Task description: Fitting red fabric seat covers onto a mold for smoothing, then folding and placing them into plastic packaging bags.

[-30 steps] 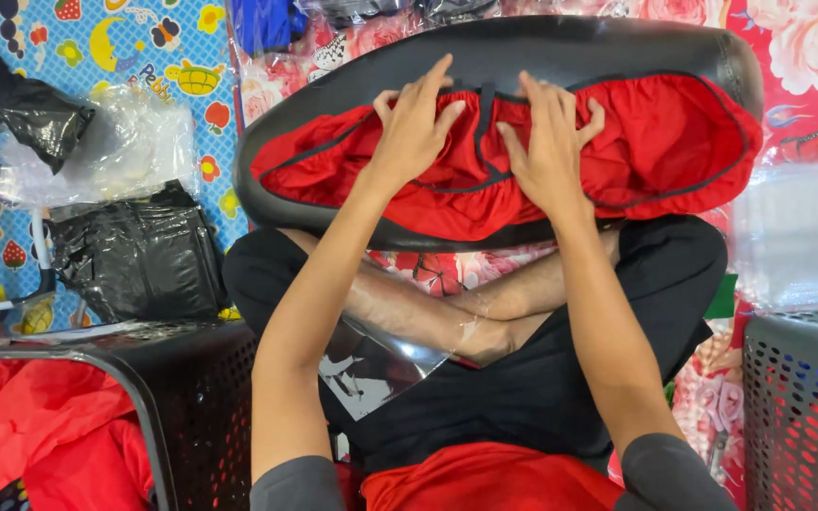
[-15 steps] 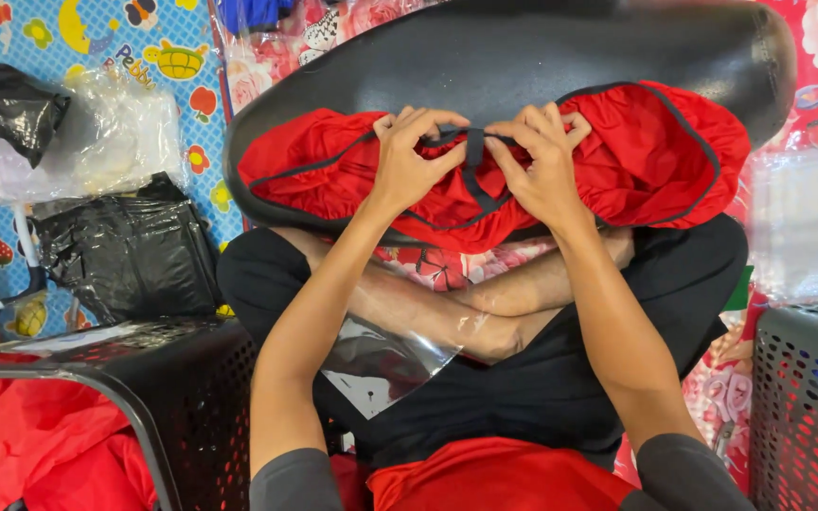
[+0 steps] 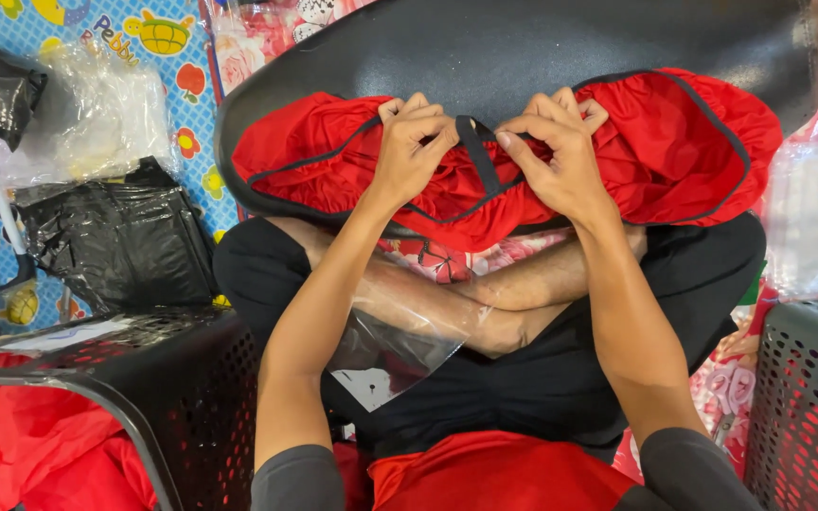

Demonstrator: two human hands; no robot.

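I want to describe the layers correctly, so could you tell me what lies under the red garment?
The red garment lies on a black oval board, with both hands, left and right, gripping its middle. The board's centre is covered by cloth.

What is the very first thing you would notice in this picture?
The bright red cloth garment with black trim jumps out first, spread on a black oval board at the top middle. The left hand and right hand pinch its gathered middle on either side of a black strap. At bottom left, a black perforated plastic basket holds more red fabric.
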